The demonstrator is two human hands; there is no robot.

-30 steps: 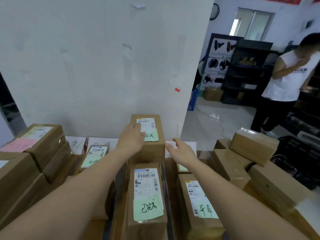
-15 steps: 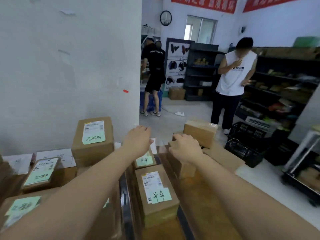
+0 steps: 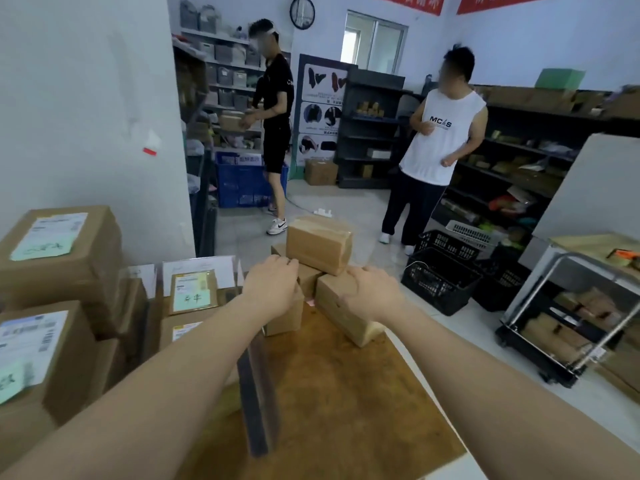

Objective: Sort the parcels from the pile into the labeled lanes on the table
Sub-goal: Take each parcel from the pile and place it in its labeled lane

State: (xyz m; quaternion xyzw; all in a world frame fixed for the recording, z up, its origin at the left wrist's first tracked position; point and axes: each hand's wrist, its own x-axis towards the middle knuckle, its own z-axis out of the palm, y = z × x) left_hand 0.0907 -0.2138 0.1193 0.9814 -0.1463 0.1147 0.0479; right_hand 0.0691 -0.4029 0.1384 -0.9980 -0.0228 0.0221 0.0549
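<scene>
From the head view, both bare forearms are reaching forward over the brown wooden table toward a small pile of plain cardboard parcels at its far end. The left hand is lying palm-down on the near-left parcel, fingers curled loosely over its top far edge; whether they are actually gripping cannot be told from here. The right hand is resting on top of the right parcel, fingers bent over its upper face and thumb toward the inner side, again with no clear sign of a closed grip.

The right parcel is lying with its long axis running from far-left to near-right, one end pointing toward the table's right edge. The top parcel is sitting tilted on the others, its long axis running roughly left to right and its taped face turned up. A fourth box is showing between the two hands, touching both neighbours.

To the left, across a dark divider strip, labelled parcels are standing in lanes: a flat one with a green slip lying with its label up, and taller stacked boxes near the white wall.

Beyond the table, a person in a white sleeveless shirt and a person in black are standing on the floor by dark shelving.
</scene>
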